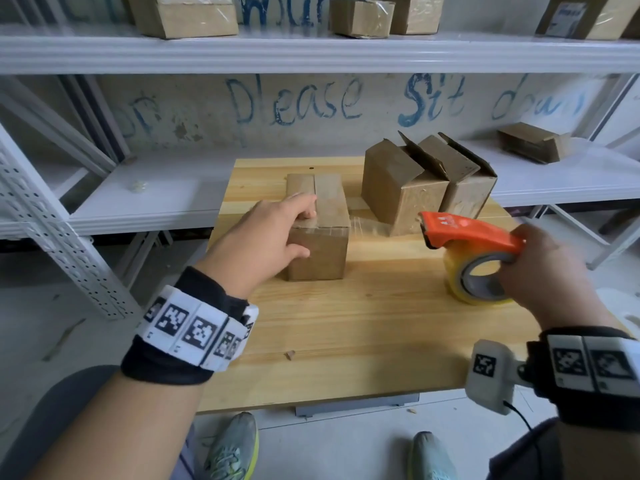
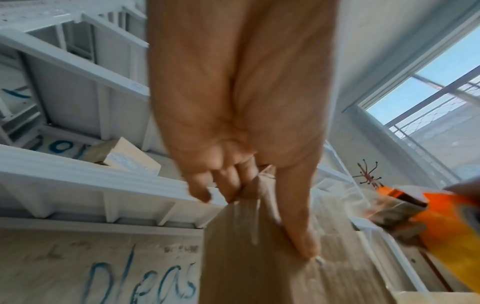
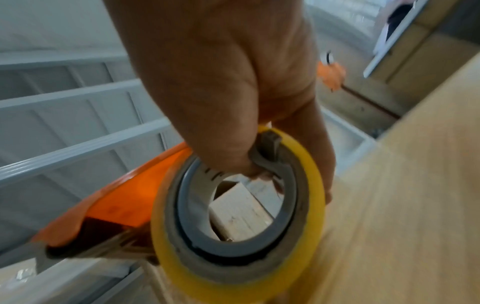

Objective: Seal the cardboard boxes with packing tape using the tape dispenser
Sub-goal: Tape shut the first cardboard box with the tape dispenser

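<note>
The closed box point(image 1: 318, 230) is stood on the wooden table point(image 1: 346, 341), left of two open-flapped boxes point(image 1: 426, 181); it is held by the left hand point(image 1: 266, 237), fingers bent over its top, thumb laid on its front; a clear tape strip point(image 1: 367, 225) is stretched from it to the orange tape dispenser point(image 1: 467, 233), which is gripped by the curled fingers of the right hand point(image 1: 543, 268).

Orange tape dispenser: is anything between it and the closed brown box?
Nothing solid. Between the orange tape dispenser in the right hand and the small closed cardboard box the left hand holds, only a stretched strip of clear tape and bare wooden table show.
</note>
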Demonstrator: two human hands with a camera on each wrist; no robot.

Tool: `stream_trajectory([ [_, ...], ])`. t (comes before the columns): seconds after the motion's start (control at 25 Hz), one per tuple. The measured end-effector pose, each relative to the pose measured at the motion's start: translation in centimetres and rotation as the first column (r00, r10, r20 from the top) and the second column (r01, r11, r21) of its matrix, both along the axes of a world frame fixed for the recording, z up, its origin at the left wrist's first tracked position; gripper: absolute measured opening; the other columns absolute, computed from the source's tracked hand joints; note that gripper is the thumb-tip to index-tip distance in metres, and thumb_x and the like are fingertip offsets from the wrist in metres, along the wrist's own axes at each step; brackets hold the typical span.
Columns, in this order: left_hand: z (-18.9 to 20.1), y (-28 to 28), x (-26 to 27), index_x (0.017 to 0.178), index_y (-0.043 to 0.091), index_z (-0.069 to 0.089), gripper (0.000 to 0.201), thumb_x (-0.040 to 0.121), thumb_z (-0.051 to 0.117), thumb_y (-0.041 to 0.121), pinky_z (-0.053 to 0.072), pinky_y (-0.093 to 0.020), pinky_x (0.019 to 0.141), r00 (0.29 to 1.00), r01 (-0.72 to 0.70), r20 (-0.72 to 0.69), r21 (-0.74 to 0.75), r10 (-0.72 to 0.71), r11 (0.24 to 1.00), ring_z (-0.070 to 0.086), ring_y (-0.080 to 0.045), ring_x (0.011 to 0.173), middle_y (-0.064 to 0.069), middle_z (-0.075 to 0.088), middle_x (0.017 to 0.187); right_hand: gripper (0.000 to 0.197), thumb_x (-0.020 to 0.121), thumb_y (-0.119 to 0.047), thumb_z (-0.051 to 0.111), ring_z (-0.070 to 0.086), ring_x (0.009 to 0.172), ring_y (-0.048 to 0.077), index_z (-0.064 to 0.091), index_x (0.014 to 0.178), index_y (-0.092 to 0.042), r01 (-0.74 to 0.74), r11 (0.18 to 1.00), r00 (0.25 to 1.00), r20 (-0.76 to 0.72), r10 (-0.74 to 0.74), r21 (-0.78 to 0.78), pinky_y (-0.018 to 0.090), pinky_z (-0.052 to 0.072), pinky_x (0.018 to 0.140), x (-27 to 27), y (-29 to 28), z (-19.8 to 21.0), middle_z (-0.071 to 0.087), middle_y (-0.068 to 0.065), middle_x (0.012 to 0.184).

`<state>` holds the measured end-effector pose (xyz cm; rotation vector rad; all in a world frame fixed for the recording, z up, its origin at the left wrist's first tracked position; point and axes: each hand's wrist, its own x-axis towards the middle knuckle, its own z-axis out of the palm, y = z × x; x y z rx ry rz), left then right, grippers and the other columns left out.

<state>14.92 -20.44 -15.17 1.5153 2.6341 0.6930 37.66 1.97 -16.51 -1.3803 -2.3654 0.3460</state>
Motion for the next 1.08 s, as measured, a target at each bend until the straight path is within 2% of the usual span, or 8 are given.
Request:
stream_trajectory([
  [0.2, 0.1, 0.1, -0.8, 0.136, 0.028, 0.055, 0.068, 0.077, 0.086, 0.016, 0.041, -0.033, 0.112, 0.999, -0.021, 0.049, 0.021, 0.020, 1.000, 0.054, -0.008, 0.125, 0.014, 0.060, 0.131, 0.031, 0.072, 0.009, 0.056, 0.047, 0.065, 0.031, 0.055, 0.097, -0.010, -0.061, 0.992, 0.997, 0.048, 0.056, 0.111, 0.034, 0.037, 0.060, -0.4, -1.4, 0.0, 0.057, 0.014, 0.077],
  [0.36, 0.2, 0.3, -0.3, 0.106, 0.031, 0.057, 0.048, 0.073, 0.089, 0.018, 0.043, -0.038, 0.111, 0.999, -0.020, 0.050, 0.030, 0.019, 0.999, 0.054, -0.009, 0.129, 0.013, 0.061, 0.135, 0.024, 0.081, 0.002, 0.046, 0.048, 0.065, 0.030, 0.053, 0.096, -0.015, -0.043, 0.986, 0.987, 0.159, 0.017, 0.158, 0.033, 0.036, 0.059, -0.8, -2.4, 0.6, 0.052, 0.010, 0.074],
  [0.44, 0.6, 0.3, 0.4, 0.098, 0.037, 0.052, 0.050, 0.071, 0.090, 0.019, 0.044, -0.038, 0.111, 0.999, -0.010, 0.052, 0.026, 0.009, 1.000, 0.055, -0.009, 0.128, 0.015, 0.059, 0.139, 0.022, 0.084, 0.000, 0.042, 0.050, 0.066, 0.029, 0.052, 0.097, -0.014, -0.051, 0.984, 0.981, 0.193, 0.018, 0.171, 0.033, 0.036, 0.058, -1.3, -2.8, 1.0, 0.049, 0.009, 0.072],
  [0.52, 0.8, 0.3, 1.1, 0.097, 0.037, 0.051, 0.049, 0.072, 0.090, 0.021, 0.047, -0.037, 0.106, 0.999, 0.000, 0.041, 0.005, -0.001, 1.000, 0.062, -0.012, 0.118, 0.014, 0.059, 0.139, 0.021, 0.086, -0.001, 0.042, 0.047, 0.068, 0.028, 0.051, 0.102, -0.012, -0.064, 0.985, 0.975, 0.219, 0.028, 0.160, 0.033, 0.034, 0.058, -1.7, -3.4, 1.3, 0.044, 0.008, 0.073],
  [0.64, 0.6, 0.7, 1.8, 0.105, 0.029, 0.058, 0.047, 0.071, 0.090, 0.025, 0.052, -0.040, 0.097, 1.000, -0.001, 0.011, 0.008, 0.001, 1.000, 0.065, -0.015, 0.106, 0.011, 0.066, 0.123, 0.025, 0.091, -0.003, 0.043, 0.046, 0.072, 0.029, 0.049, 0.114, -0.011, -0.079, 0.986, 0.967, 0.251, 0.040, 0.148, 0.035, 0.036, 0.061, -2.3, -4.6, 1.5, 0.044, 0.009, 0.081],
  [0.8, 0.6, 1.1, 2.5, 0.110, 0.026, 0.061, 0.049, 0.071, 0.090, 0.026, 0.052, -0.039, 0.097, 1.000, -0.005, 0.000, 0.021, 0.005, 1.000, 0.066, -0.018, 0.108, 0.010, 0.068, 0.123, 0.037, 0.093, -0.009, 0.044, 0.057, 0.088, 0.036, 0.043, 0.130, -0.012, -0.116, 0.980, 0.944, 0.326, 0.058, 0.161, 0.038, 0.043, 0.066, -3.2, -5.7, 1.5, 0.052, 0.014, 0.095],
  [1.0, 0.5, 1.2, 2.5, 0.111, 0.027, 0.059, 0.048, 0.073, 0.088, 0.027, 0.050, -0.037, 0.100, 1.000, -0.005, -0.028, 0.005, 0.005, 1.000, 0.065, -0.017, 0.112, 0.014, 0.066, 0.126, 0.032, 0.094, -0.010, 0.046, 0.055, 0.092, 0.038, 0.045, 0.124, -0.018, -0.160, 0.955, 0.925, 0.375, 0.057, 0.249, 0.042, 0.039, 0.069, -4.6, -6.1, 2.2, 0.047, 0.013, 0.099],
  [1.08, 0.5, 1.3, 2.3, 0.112, 0.028, 0.059, 0.049, 0.072, 0.089, 0.028, 0.050, -0.037, 0.101, 0.999, 0.001, -0.037, -0.005, -0.001, 1.000, 0.064, -0.016, 0.113, 0.014, 0.067, 0.124, 0.033, 0.094, -0.012, 0.047, 0.053, 0.099, 0.040, 0.046, 0.126, -0.018, -0.202, 0.941, 0.916, 0.393, 0.083, 0.272, 0.045, 0.044, 0.075, -5.4, -6.4, 2.5, 0.048, 0.015, 0.108],
])
